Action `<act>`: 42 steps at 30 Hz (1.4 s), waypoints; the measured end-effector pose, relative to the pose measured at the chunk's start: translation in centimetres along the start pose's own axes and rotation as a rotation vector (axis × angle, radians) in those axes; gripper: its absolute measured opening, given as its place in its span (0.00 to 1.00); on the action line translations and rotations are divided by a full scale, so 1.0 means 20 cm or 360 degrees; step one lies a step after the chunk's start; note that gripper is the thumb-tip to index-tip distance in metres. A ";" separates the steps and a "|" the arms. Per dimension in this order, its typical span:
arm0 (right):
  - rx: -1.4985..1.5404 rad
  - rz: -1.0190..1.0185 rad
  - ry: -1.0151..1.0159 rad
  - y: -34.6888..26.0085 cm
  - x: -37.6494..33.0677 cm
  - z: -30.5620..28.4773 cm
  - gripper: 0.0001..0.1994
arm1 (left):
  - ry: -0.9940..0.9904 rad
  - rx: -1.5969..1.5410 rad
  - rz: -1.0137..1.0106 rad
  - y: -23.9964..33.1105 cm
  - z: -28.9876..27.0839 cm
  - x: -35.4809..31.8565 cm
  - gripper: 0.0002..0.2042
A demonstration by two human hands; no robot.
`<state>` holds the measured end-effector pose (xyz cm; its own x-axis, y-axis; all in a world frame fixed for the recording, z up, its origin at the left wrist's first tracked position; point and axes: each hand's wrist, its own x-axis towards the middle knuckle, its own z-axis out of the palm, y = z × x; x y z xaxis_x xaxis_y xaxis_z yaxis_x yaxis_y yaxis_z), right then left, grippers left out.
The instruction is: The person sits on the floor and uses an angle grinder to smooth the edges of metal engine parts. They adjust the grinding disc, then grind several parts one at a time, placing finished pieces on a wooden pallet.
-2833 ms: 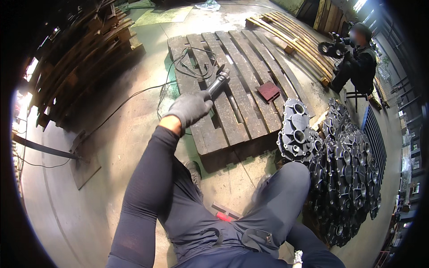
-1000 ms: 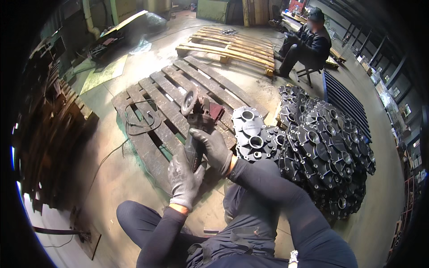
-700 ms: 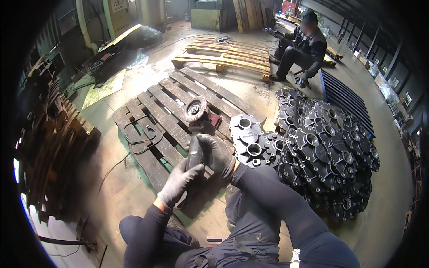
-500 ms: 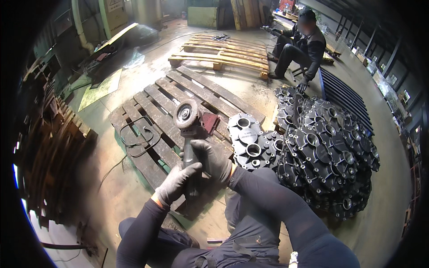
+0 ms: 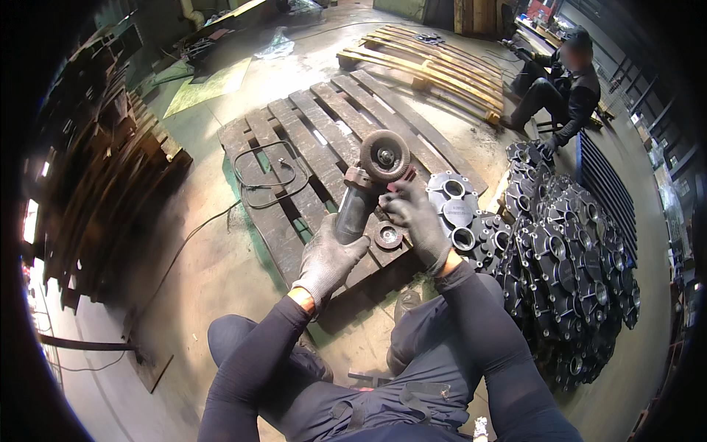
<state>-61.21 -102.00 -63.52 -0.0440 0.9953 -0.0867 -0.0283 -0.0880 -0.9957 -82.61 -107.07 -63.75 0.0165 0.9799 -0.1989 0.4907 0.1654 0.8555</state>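
Grinder [image 5: 359,210] is held upright above the pallet [image 5: 309,140], its body wrapped by the gloved fingers of the left hand [image 5: 326,259], while the fingers of the right hand [image 5: 412,215] are closed at its head, just under the worn disc [image 5: 385,155]. The disc is still seated on the spindle, so any work at the head looks only begun. A loose round part [image 5: 388,236] lies on the pallet between both sets of fingers, and a pile of castings [image 5: 567,258] sits beyond the right fingers, seemingly untouched.

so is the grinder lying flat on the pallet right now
No, the angle grinder is lifted above the pallet, gripped by the left hand and right hand.
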 end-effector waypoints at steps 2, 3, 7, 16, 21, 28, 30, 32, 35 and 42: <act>0.0014 -0.0386 0.0161 0.02 0.08 0.00 0.25 | 0.0104 0.0226 0.0031 -0.06 -0.05 -0.01 0.37; 0.0034 -0.0574 0.0290 -0.01 0.10 0.03 0.27 | 0.0118 0.0330 0.0065 -0.07 -0.07 -0.03 0.36; -0.1021 -0.0967 0.0599 -0.09 0.13 0.15 0.44 | 0.0008 0.0491 0.0052 -0.11 -0.12 -0.12 0.44; -0.1084 -0.0693 0.0164 -0.05 0.11 0.22 0.41 | -0.0127 0.0342 -0.0011 -0.19 -0.07 -0.21 0.45; -0.0760 -0.0635 0.0256 -0.06 0.01 0.25 0.46 | 0.0116 0.0308 0.0077 -0.22 -0.04 -0.20 0.41; -0.0359 -0.0909 0.0347 -0.05 0.05 0.33 0.49 | 0.0296 0.0420 0.0372 -0.26 -0.03 -0.11 0.49; -0.0280 -0.0919 0.0301 -0.05 0.06 0.34 0.48 | 0.0343 0.0130 0.0600 -0.32 -0.01 -0.08 0.52; -0.0105 -0.0878 0.0200 -0.05 0.04 0.36 0.44 | 0.0252 -0.0098 0.0681 -0.31 -0.01 -0.06 0.56; -0.0144 -0.0782 0.0128 -0.11 -0.09 0.47 0.43 | 0.0130 -0.0764 0.0594 -0.23 -0.03 -0.02 0.55; -0.0421 -0.0944 0.0160 -0.01 0.00 0.34 0.44 | 0.0112 -0.1290 0.0809 -0.21 0.18 0.12 0.47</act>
<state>-67.90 -102.30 -63.12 -0.0028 0.8719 0.4896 0.2279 0.4773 -0.8487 -81.50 -105.88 -69.43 -0.0037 0.9559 0.2935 -0.3129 -0.2799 0.9076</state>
